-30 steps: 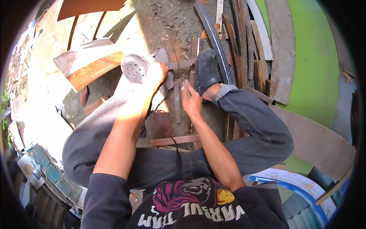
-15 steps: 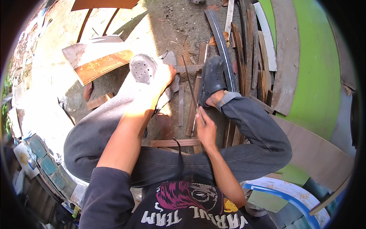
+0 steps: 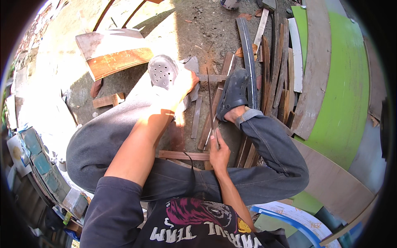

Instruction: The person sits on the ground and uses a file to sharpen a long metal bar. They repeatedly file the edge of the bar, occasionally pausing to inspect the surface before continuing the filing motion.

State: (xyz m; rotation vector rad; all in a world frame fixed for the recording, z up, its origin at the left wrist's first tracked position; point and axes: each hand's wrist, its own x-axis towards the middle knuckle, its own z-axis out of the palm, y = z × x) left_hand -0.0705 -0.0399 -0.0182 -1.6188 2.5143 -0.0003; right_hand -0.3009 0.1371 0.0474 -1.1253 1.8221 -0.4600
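My left hand [image 3: 188,82] is closed on one end of a narrow wooden strip [image 3: 215,77], beside my left grey clog [image 3: 163,72]. The strip reaches right toward my dark right clog [image 3: 235,93]. In my right hand [image 3: 219,151] is a long, thin, tapering saw [image 3: 210,103], its dark blade seen nearly edge-on. The blade points away from me and crosses the strip just right of my left hand. Its grip is mostly hidden by my fingers. A crumpled grey cloth [image 3: 192,64] lies by my left hand.
Between my legs lie a reddish wood piece [image 3: 184,155], a thin slat [image 3: 197,117] and a white-edged plank [image 3: 206,131]. Several long strips [image 3: 284,62] and a green curved panel [image 3: 345,82] lie to the right. A curved orange-brown board [image 3: 120,63] sits left; a can [image 3: 230,4] stands far ahead.
My right hand has drawn the saw a little back toward my body. My left hand keeps its hold on the strip. The whole view has shifted slightly.
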